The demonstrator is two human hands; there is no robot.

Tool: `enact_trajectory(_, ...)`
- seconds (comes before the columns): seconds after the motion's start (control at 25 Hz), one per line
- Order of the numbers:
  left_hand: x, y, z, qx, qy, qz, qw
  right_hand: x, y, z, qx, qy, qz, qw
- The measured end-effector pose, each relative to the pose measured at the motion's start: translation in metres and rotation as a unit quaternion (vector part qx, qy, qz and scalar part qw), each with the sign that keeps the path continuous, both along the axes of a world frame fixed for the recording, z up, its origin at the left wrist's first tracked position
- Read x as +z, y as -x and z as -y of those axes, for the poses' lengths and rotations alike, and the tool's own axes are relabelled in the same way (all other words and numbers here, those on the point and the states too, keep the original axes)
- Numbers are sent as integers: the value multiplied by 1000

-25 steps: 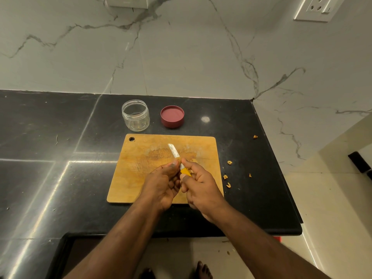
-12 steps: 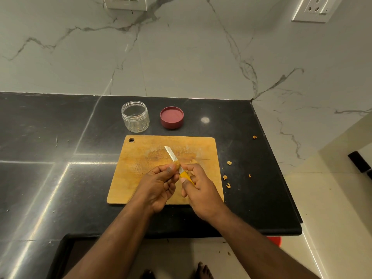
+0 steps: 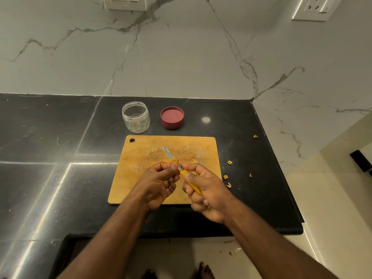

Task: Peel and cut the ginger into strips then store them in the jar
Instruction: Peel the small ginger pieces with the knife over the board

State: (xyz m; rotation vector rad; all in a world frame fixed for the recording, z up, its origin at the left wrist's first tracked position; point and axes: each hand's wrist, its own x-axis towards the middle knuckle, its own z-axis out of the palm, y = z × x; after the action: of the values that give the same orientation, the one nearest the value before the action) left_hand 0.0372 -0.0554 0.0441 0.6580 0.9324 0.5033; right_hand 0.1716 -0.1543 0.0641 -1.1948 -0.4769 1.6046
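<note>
My left hand [image 3: 159, 183] pinches a small piece of ginger [image 3: 174, 161] above the wooden cutting board [image 3: 141, 156]. My right hand [image 3: 205, 190] grips the yellow handle of a small knife [image 3: 170, 156], whose blade lies against the ginger and points up-left. Most of the ginger is hidden by my fingers. Behind the board stand an empty clear jar [image 3: 135, 116] and its red lid [image 3: 172, 117], lying upside down.
Ginger peel scraps [image 3: 227, 177] lie on the black counter [image 3: 60, 178] to the right of the board. The counter's right edge [image 3: 281, 178] drops to the floor. A marble wall with sockets [image 3: 125, 3] rises behind.
The knife blade has shifted slightly left and lower along the ginger, and both hands have turned a little; the ginger tip now shows above my left thumb.
</note>
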Motion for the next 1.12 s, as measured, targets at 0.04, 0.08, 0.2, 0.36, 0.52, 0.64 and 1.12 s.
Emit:
enact_trajectory(0.04, 1, 0, -2, -8, -11, -5, 1000, -1, -2, 0, -6, 0, -16, 1000)
enact_trajectory(0.08, 3, 0, -4, -13, -21, -11, 1000, -1, -3, 0, -15, 0, -25, 1000)
enact_trajectory(0.2, 5, 1, -8, -15, -48, -24, 998, -4, -4, 0, -42, 0, -4, 999)
enact_trajectory(0.36, 4, 0, -10, -20, -58, -46, 997, -11, -7, -2, -69, 2, 104, 992)
enact_trajectory(0.52, -2, -2, -7, -46, -28, -18, 998, -16, -4, -9, -121, -8, 183, 976)
enact_trajectory(0.64, -3, -1, -8, -59, -13, -4, 998, -18, -6, -16, -125, -28, 231, 965)
enact_trajectory(1.12, 1, -3, -10, -147, -259, -169, 940, -21, -12, -29, -100, -48, 370, 922)
